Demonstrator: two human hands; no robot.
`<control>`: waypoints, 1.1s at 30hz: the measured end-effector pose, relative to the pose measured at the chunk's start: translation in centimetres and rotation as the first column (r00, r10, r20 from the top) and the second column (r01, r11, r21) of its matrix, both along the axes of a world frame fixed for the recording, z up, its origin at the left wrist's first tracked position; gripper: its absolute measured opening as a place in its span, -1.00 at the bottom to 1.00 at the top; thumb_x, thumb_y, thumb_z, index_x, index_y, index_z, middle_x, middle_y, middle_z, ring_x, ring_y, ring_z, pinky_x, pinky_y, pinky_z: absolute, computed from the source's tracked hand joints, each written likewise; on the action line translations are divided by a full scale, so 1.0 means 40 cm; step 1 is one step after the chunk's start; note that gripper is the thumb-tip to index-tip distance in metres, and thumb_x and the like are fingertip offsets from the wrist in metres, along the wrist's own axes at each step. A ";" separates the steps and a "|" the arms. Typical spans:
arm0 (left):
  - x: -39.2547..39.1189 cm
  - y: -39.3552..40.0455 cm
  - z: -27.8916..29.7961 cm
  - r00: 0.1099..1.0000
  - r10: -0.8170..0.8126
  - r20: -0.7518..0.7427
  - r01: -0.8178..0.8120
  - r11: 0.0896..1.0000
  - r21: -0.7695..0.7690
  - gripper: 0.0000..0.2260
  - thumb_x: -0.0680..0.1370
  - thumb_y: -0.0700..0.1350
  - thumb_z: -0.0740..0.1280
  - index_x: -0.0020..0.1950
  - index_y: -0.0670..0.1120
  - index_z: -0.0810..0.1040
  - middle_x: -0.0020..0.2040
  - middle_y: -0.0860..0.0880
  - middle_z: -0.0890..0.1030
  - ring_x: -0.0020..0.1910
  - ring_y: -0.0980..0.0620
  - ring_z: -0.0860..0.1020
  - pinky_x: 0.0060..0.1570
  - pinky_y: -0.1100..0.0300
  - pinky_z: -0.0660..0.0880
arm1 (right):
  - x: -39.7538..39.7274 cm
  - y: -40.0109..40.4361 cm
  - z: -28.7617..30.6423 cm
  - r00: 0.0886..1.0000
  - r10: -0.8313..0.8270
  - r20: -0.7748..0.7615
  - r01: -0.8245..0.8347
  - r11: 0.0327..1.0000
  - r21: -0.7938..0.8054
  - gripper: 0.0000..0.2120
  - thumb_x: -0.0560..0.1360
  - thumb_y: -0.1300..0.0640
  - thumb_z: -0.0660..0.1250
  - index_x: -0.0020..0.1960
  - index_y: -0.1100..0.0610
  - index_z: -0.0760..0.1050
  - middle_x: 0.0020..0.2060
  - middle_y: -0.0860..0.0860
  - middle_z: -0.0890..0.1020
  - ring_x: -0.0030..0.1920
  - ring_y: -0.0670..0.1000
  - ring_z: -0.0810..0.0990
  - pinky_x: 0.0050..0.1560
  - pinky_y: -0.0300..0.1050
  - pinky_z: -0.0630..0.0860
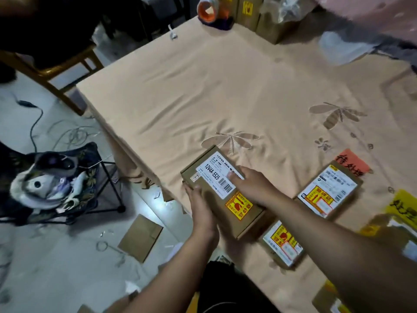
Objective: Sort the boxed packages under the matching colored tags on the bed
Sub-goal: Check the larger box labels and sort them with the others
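Note:
I hold a brown cardboard box (pixel 220 190) with a white label and a yellow-red sticker above the near left corner of the bed (pixel 203 91). My left hand (pixel 200 211) grips its near left side and my right hand (pixel 252 186) grips its right edge, thumb on the label. Two similar boxes lie on the bed: one (pixel 328 193) under an orange-red tag (pixel 352 163), another (pixel 284 243) nearer me. A yellow tag (pixel 404 206) lies at the right edge, with a blurred box (pixel 388 231) below it.
Taller cartons (pixel 261 16) and a tape dispenser (pixel 214 12) stand at the bed's far edge. A wooden chair (pixel 56 71) and a folding stool with clothes (pixel 56 181) stand on the floor at left, with cables and a flat cardboard piece (pixel 140 238).

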State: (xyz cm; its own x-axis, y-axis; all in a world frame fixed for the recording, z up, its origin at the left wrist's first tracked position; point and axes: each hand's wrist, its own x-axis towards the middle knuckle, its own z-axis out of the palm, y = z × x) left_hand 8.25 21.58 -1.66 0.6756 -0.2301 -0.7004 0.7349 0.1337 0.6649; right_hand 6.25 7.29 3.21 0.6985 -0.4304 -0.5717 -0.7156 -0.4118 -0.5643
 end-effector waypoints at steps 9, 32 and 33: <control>-0.024 -0.008 0.030 0.999 -0.040 0.001 0.040 0.999 0.020 -0.33 0.37 0.15 0.19 0.50 0.19 0.19 0.30 -0.04 0.59 0.23 -0.10 0.58 0.29 -0.12 0.47 | -0.003 0.000 -0.001 0.999 -0.031 0.008 0.031 0.997 0.072 -0.60 0.50 -0.22 0.17 0.22 -0.05 0.50 0.08 -0.05 0.66 0.07 0.00 0.62 0.14 -0.04 0.52; 0.037 -0.093 0.223 0.938 -0.194 0.287 0.224 0.972 -0.075 -0.41 0.35 -0.04 0.38 0.37 0.02 0.34 0.21 -0.04 0.63 0.10 -0.01 0.64 0.17 -0.03 0.55 | -0.076 -0.061 0.241 0.909 -0.279 0.309 0.241 0.958 0.157 -0.71 0.53 -0.02 0.28 0.24 -0.06 0.51 0.02 -0.15 0.66 -0.05 -0.15 0.62 -0.06 -0.26 0.51; 0.034 -0.111 0.246 0.925 -0.218 0.312 0.257 0.962 -0.088 -0.39 0.36 -0.04 0.39 0.38 0.00 0.31 0.22 -0.05 0.61 0.11 -0.03 0.64 0.15 -0.03 0.56 | -0.098 -0.075 0.257 0.896 -0.312 0.317 0.275 0.949 0.157 -0.71 0.52 -0.05 0.28 0.22 -0.06 0.52 0.01 -0.15 0.67 -0.03 -0.12 0.63 0.02 -0.17 0.55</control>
